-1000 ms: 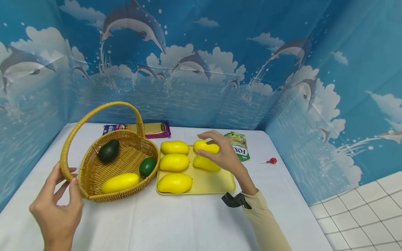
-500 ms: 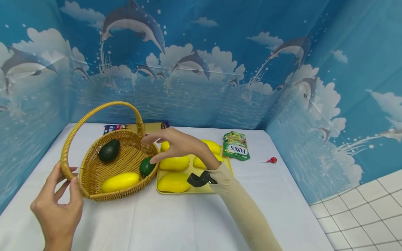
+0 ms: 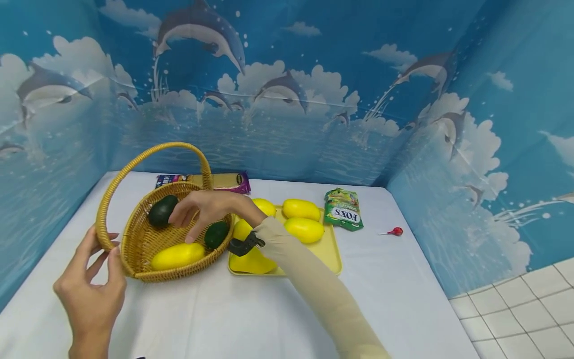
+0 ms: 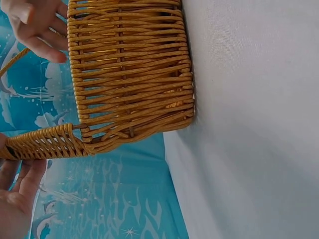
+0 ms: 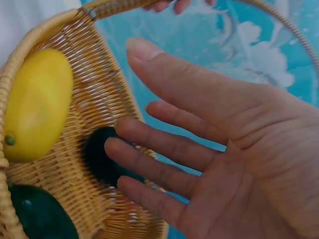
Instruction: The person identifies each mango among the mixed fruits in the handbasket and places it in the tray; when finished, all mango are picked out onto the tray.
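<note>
My left hand [image 3: 91, 291] holds the lower left end of the handle of a wicker basket [image 3: 154, 275]; in the left wrist view, its fingers [image 4: 31, 179] lie against the woven handle. Above the basket's opening hovers my right hand [image 3: 204, 212], its fingers apart and nothing in its grasp, as the right wrist view confirms. Inside the basket are a yellow mango [image 3: 177, 256], a dark avocado [image 3: 162, 212] and a greener avocado [image 3: 216, 235]. To the right, a yellow tray [image 3: 331, 254] bears several mangoes, such as one mango [image 3: 304, 230]; my right forearm partly hides those on its left.
Behind the basket lies a long purple-ended packet [image 3: 230, 182]. A green Fox's sweets bag [image 3: 344, 209] is behind the tray's right end, with a red lollipop [image 3: 395, 232] farther right. Dolphin-print curtains [image 3: 287, 139] enclose the white table [image 3: 233, 319] at the back and sides.
My right hand has moved left from over the tray's mangoes to over the basket, staying unladen. My left hand keeps its hold on the handle. The head view has shifted slightly.
</note>
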`<action>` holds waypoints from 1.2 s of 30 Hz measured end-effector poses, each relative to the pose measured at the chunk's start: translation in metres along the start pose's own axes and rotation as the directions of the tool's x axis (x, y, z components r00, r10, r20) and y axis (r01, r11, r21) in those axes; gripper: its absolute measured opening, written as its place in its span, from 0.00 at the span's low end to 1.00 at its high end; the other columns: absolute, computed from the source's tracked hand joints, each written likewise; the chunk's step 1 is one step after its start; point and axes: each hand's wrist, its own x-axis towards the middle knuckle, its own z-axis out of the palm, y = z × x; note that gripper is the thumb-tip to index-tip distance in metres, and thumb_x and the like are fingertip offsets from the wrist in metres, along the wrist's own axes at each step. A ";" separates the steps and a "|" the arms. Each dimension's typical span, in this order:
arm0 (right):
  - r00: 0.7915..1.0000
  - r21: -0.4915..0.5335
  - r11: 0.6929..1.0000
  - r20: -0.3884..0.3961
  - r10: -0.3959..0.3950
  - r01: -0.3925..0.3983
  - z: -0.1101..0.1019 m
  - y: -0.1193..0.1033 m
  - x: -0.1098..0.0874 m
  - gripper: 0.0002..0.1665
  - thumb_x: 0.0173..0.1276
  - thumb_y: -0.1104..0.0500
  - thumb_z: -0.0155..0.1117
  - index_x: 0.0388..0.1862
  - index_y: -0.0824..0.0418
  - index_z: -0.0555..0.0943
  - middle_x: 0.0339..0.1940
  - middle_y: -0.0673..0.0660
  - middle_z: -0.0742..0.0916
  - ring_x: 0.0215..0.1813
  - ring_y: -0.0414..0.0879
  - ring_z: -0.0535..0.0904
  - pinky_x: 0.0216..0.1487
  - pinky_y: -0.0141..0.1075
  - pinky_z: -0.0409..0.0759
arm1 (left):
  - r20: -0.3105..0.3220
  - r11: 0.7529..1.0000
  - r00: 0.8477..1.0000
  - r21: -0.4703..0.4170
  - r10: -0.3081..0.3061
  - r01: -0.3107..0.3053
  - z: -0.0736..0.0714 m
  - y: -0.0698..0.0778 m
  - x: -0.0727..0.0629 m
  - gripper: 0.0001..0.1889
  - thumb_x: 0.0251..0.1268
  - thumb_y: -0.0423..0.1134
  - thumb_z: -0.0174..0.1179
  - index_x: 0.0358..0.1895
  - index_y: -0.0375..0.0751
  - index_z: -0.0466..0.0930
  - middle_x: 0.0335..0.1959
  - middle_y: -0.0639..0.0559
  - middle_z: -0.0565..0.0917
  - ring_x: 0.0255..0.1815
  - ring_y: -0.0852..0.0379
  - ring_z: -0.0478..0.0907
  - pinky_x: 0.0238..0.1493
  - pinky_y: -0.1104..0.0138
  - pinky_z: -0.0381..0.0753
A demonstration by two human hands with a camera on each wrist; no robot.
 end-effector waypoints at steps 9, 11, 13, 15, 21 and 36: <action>0.983 0.021 0.986 0.085 0.161 -0.163 0.008 0.014 0.035 0.37 0.69 0.61 0.79 0.75 0.69 0.78 0.67 0.64 0.85 0.65 0.48 0.82 0.61 0.23 0.82 | 0.000 1.000 1.000 -0.003 0.001 -0.001 0.002 -0.001 -0.001 0.37 0.68 0.20 0.67 0.77 0.53 0.77 0.56 0.41 0.90 0.58 0.78 0.78 0.57 0.84 0.79; 0.977 0.025 0.981 0.094 0.190 -0.193 0.010 0.016 0.039 0.38 0.69 0.61 0.80 0.75 0.68 0.77 0.66 0.62 0.86 0.61 0.44 0.82 0.60 0.23 0.83 | 0.000 1.000 1.000 -0.004 0.003 -0.003 0.002 -0.001 0.000 0.37 0.68 0.21 0.67 0.77 0.53 0.77 0.56 0.42 0.90 0.58 0.78 0.78 0.57 0.84 0.79; 0.973 0.034 0.977 0.101 0.208 -0.212 0.012 0.018 0.043 0.39 0.68 0.60 0.81 0.75 0.68 0.78 0.64 0.60 0.87 0.58 0.41 0.82 0.59 0.24 0.83 | -0.001 1.000 1.000 -0.005 0.003 -0.003 0.002 -0.001 0.000 0.37 0.68 0.21 0.67 0.77 0.54 0.77 0.56 0.42 0.90 0.58 0.78 0.78 0.57 0.84 0.79; 0.969 0.051 0.972 0.111 0.223 -0.229 0.014 0.021 0.047 0.39 0.67 0.61 0.81 0.75 0.67 0.78 0.62 0.59 0.87 0.55 0.38 0.83 0.59 0.24 0.83 | 0.005 1.000 1.000 -0.006 0.001 -0.001 0.002 0.000 0.000 0.37 0.69 0.21 0.66 0.77 0.54 0.77 0.56 0.41 0.90 0.58 0.78 0.78 0.57 0.84 0.78; 0.960 0.087 0.965 0.151 0.234 -0.249 0.020 0.028 0.055 0.36 0.68 0.63 0.80 0.73 0.68 0.79 0.59 0.59 0.88 0.53 0.38 0.83 0.58 0.25 0.84 | 0.011 1.000 1.000 -0.005 -0.003 0.003 0.002 0.000 0.000 0.37 0.69 0.21 0.66 0.77 0.55 0.77 0.56 0.39 0.90 0.58 0.79 0.78 0.58 0.84 0.78; 0.952 0.118 0.962 0.212 0.219 -0.247 0.033 0.032 0.069 0.31 0.67 0.66 0.80 0.68 0.67 0.84 0.48 0.49 0.91 0.51 0.40 0.86 0.59 0.27 0.85 | -0.003 1.000 1.000 -0.012 0.001 -0.001 0.001 0.000 0.001 0.37 0.68 0.21 0.67 0.77 0.54 0.78 0.56 0.39 0.90 0.57 0.78 0.78 0.57 0.84 0.78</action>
